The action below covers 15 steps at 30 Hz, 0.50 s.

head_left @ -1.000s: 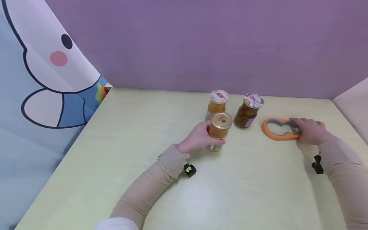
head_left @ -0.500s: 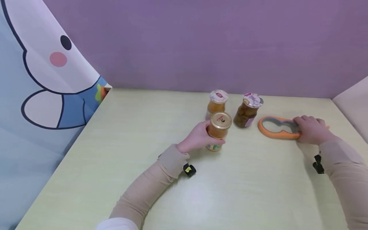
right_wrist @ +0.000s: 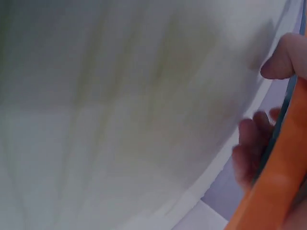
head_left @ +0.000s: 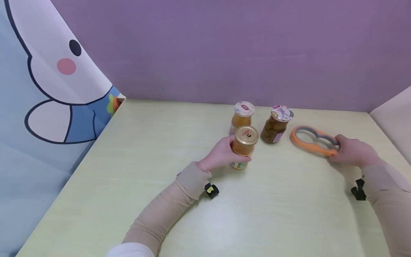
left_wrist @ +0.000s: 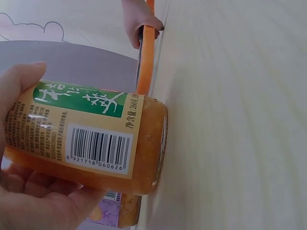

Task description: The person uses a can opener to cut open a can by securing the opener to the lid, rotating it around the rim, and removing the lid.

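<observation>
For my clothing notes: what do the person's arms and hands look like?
The left sleeve and right sleeve are creased beige, each with a paler wrist band. White fabric shows below the left sleeve. A yellow-marked black device is at the left wrist, a second black device at the right. The left hand and right hand are ungloved.

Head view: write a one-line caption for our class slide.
Left hand grips gold-lidded jar, right hand holds orange looped tool; amber jar and dark jar stand farther back.
</observation>
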Available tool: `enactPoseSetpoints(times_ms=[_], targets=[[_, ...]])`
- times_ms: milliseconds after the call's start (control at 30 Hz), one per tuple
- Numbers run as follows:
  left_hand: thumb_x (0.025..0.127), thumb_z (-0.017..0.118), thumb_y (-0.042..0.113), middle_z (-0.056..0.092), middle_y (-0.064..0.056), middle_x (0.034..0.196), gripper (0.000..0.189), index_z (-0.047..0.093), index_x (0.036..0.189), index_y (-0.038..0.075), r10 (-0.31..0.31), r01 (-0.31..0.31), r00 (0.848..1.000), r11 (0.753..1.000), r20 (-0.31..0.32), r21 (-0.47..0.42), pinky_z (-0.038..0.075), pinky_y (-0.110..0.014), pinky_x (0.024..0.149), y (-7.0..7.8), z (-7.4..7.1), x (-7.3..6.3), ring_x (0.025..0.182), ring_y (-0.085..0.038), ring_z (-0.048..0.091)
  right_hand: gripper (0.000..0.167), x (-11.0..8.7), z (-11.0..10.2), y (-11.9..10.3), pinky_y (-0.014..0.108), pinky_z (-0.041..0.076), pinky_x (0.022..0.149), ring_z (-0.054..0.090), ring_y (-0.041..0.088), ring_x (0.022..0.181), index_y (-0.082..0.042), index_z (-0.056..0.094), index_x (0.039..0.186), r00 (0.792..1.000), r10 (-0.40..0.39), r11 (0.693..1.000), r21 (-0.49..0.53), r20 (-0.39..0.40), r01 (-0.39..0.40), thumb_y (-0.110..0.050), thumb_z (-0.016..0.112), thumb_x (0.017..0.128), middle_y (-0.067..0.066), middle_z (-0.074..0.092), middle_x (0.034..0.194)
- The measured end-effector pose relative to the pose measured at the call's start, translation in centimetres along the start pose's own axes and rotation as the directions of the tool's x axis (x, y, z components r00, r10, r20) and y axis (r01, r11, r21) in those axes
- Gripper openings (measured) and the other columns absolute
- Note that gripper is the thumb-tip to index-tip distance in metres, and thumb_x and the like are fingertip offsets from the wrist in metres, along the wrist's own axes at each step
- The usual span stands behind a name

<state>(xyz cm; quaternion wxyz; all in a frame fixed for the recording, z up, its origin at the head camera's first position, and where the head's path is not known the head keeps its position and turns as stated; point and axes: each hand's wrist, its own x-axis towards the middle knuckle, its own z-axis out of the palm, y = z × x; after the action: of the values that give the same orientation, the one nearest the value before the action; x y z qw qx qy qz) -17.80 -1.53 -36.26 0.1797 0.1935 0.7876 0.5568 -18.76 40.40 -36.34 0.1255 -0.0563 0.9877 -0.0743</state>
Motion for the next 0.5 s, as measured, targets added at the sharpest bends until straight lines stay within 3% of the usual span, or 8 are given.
enactPoseSetpoints(times_ms=[267,500], targets=[[0.073,0.082,0.015,0.062,-0.001,0.120,0.056,0.056,0.123,0.012,0.033,-0.033,0.999,0.999,-0.012,-0.006,0.046,-0.029,0.094,-0.2,0.0,0.0,0.108,-0.015,0.058,0.065,-0.3,-0.4,-0.2,0.032,0.036,0.050,0.051,0.030,0.070,0.005,0.037,0.114,0.991,0.128,0.989,0.083,-0.044,-0.124,-0.037,0.068,0.075,0.019,0.057,0.085],[0.072,0.082,0.016,0.063,-0.002,0.118,0.056,0.057,0.122,0.012,0.035,-0.035,0.999,0.999,-0.017,0.000,0.047,-0.028,0.093,-0.2,0.0,-0.1,0.106,-0.014,0.059,0.056,-0.5,-1.1,-0.6,0.029,0.033,0.051,0.049,0.026,0.067,0.006,0.040,0.110,0.970,0.160,0.974,0.188,-0.183,-0.125,-0.035,0.064,0.081,0.014,0.054,0.079]])
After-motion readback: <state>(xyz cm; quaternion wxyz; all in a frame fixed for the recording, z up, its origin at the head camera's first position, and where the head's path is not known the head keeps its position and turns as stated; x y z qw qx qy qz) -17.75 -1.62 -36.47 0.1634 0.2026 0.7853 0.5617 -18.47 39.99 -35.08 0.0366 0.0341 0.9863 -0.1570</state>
